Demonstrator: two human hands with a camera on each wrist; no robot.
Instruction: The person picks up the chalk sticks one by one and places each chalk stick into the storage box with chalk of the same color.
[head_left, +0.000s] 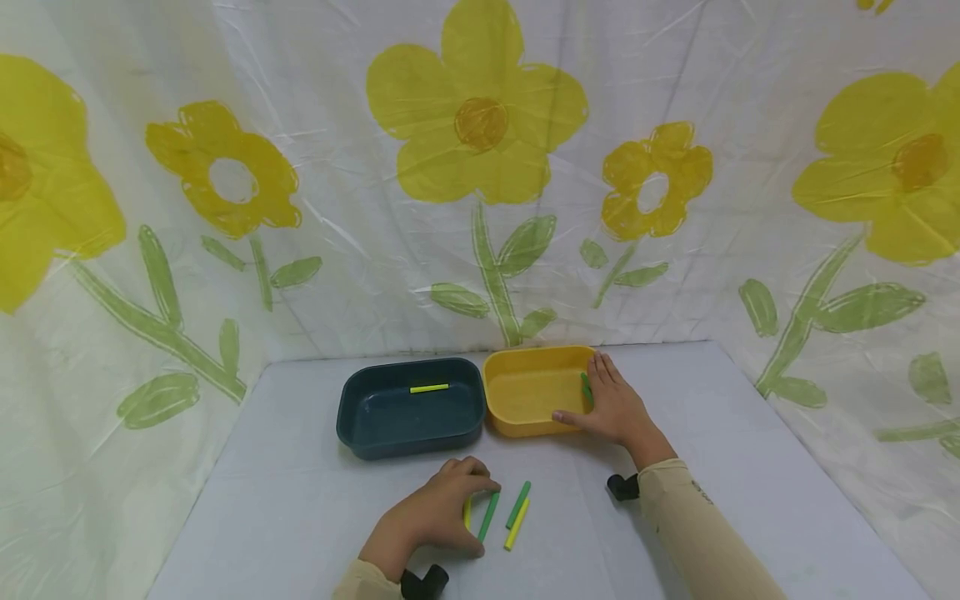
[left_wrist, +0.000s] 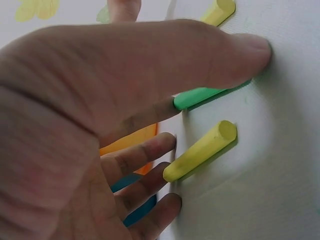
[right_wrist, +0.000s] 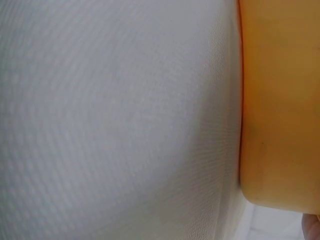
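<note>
So my left hand [head_left: 438, 517] is down on the white table [head_left: 750, 467] with fingers curled over the little pile of sticks near the front edge. On the left wrist cam the thumb is pressing along a green stick [left_wrist: 197, 96], which looks to me like pinning it so it doesn't roll while I get a grip. I can't tell if it's actually lifted yet. A yellow stick [left_wrist: 200, 151] lies just beside the fingertips, not held, and another yellow one [left_wrist: 218, 11] sits further out.

My right hand [head_left: 611, 404] is spread fairly flat over the right rim of the yellow tray [head_left: 525, 392], thumb on the front rim. There's a green stick [head_left: 585, 387] right at its fingers inside the tray; hard to say whether I'm touching it or it's just lying there. Right wrist cam only shows the tray wall and tablecloth, so no help.

The dark teal tray [head_left: 408, 412] touches the yellow one on its left and has one yellow stick [head_left: 429, 388] in it.

The sticks are short, smooth, round-ended cylinders, matte and chalk-like, in bright green or yellow. Bet they roll easily.
</note>
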